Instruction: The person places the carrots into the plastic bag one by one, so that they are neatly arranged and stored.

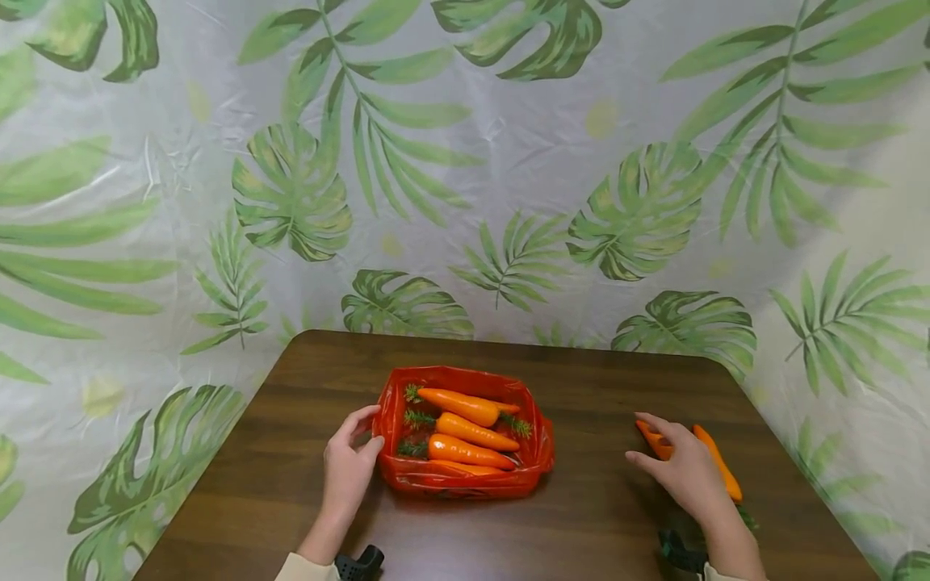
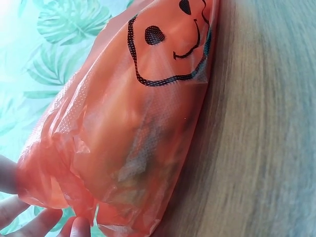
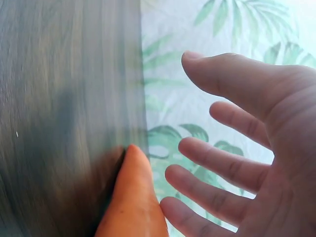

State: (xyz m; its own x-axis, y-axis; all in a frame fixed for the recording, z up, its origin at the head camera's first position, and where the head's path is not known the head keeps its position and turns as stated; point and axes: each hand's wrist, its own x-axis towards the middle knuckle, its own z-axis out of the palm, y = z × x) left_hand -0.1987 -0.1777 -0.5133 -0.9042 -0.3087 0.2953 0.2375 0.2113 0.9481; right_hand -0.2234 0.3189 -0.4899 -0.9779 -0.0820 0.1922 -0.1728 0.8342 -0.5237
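A red plastic bag [image 1: 465, 488] sits on the table with its mouth spread wide, and several orange carrots [image 1: 475, 430] with green tops lie side by side inside. My left hand [image 1: 350, 464] holds the bag's left rim between thumb and fingers. In the left wrist view the bag's side [image 2: 163, 113] shows a black printed smiling face. Over at the right, my right hand [image 1: 683, 468] hovers with spread, relaxed fingers above loose carrots [image 1: 718, 464], partly hiding them. One carrot's tip [image 3: 136, 182] shows just beside the fingers in the right wrist view.
The dark wooden table [image 1: 581, 532] has rounded far corners. Behind it hangs a pale sheet [image 1: 523, 177] printed with green leaves. A black strap [image 1: 359, 562] is on the left wrist, and another strap [image 1: 679, 553] on the right.
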